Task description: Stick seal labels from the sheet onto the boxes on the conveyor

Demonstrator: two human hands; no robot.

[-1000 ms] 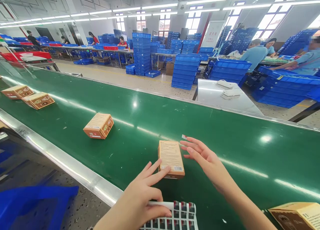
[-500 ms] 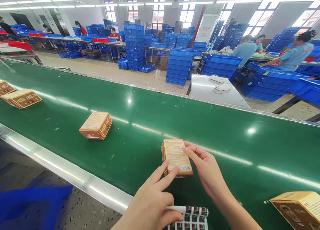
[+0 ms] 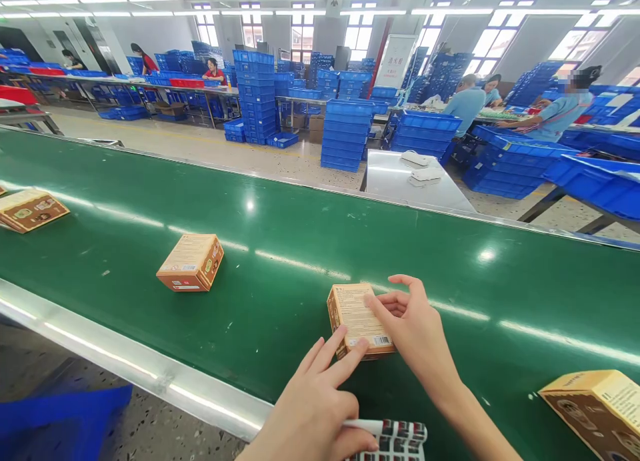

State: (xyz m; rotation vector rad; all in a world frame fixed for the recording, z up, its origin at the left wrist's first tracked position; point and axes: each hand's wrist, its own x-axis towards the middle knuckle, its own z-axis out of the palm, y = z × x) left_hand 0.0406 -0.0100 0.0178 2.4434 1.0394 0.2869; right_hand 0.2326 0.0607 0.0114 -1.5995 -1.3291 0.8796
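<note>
A brown and cream cardboard box (image 3: 353, 307) lies on the green conveyor belt (image 3: 280, 327), its printed face up and a barcode near the front edge. My left hand (image 3: 320, 407) rests two fingertips on the box's near left part. Between its thumb and lower fingers it grips a rolled sheet of stickers (image 3: 400, 434) with rows of small dark and red pictures. My right hand (image 3: 417, 331) presses its thumb on the top face at the right, covering that spot. Its index finger is raised, with the other fingers bent by the box's right side.
Similar boxes lie on the belt: one to the left (image 3: 193, 261), one at the far left (image 3: 33, 209) and one at the lower right (image 3: 595, 407). Beyond the belt stand a metal table (image 3: 395, 184) and stacked blue crates (image 3: 345, 134). Several people sit or stand farther back.
My right index finger has lifted away from the box, and the thumb now covers the spot where a small shiny sticker showed. The view has shifted slightly; the left hand keeps its hold.
</note>
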